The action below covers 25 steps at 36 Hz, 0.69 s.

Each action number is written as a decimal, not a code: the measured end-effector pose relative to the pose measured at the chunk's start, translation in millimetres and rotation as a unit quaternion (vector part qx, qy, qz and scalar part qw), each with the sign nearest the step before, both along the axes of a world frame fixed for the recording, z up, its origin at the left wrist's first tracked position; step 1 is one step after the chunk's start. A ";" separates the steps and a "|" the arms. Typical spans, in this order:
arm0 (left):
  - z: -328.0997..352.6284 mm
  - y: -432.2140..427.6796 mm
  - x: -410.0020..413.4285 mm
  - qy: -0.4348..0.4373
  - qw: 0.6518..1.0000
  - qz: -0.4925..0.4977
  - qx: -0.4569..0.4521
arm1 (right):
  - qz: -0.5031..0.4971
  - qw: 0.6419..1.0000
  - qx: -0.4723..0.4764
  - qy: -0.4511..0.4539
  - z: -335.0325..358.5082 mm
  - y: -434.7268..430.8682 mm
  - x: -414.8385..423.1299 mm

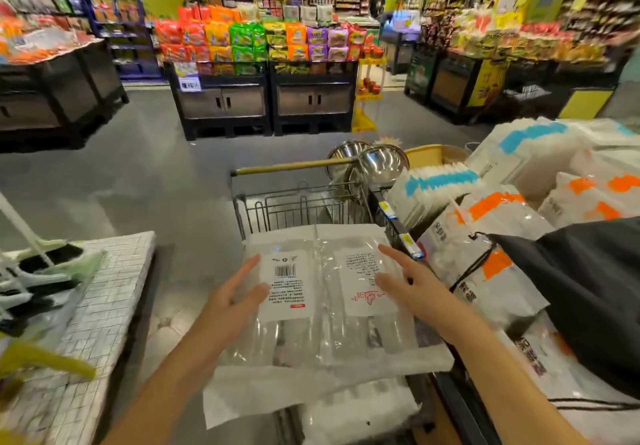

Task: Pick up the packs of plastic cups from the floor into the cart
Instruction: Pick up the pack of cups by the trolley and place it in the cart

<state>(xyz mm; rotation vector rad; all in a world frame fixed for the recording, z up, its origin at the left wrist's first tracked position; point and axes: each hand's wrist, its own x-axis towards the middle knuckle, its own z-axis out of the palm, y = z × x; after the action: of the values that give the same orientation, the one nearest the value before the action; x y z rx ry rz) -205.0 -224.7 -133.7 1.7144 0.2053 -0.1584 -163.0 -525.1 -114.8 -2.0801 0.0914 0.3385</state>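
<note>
A clear pack of plastic cups (322, 306) with two white printed labels lies flat across the top of the wire cart (298, 202). Another white pack (356, 413) shows beneath it, lower in the cart. My left hand (235, 295) rests with fingers spread on the pack's left edge, beside the barcode label. My right hand (408, 282) lies flat with fingers apart on the pack's right side. Neither hand is closed around the pack.
A shelf to the right holds stacked bags with blue and orange marks (502, 209), steel bowls (374, 164) and a black drawstring bag (588, 288). A low table with brushes (52, 278) stands to the left. Snack display stands (263, 63) are across the grey floor.
</note>
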 end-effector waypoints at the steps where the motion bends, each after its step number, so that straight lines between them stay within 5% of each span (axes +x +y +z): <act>1: -5.2 4.6 12.8 0.002 1.000 -0.001 -0.001 | -0.006 1.000 0.002 0.003 -3.9 3.2 9.3; 13: -56.5 7.1 136.6 0.030 0.999 -0.018 -0.032 | -0.022 1.000 0.021 0.007 -45.9 8.1 122.9; 25: -190.6 -21.8 267.0 0.117 0.991 0.046 0.035 | 0.041 0.997 0.003 0.072 -207.6 -2.2 282.8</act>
<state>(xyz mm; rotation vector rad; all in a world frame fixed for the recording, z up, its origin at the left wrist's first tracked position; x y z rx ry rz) 62.0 -246.5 -324.3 1.7517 0.4679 -0.2882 119.9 -527.4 -322.5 -2.0563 0.0905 0.5382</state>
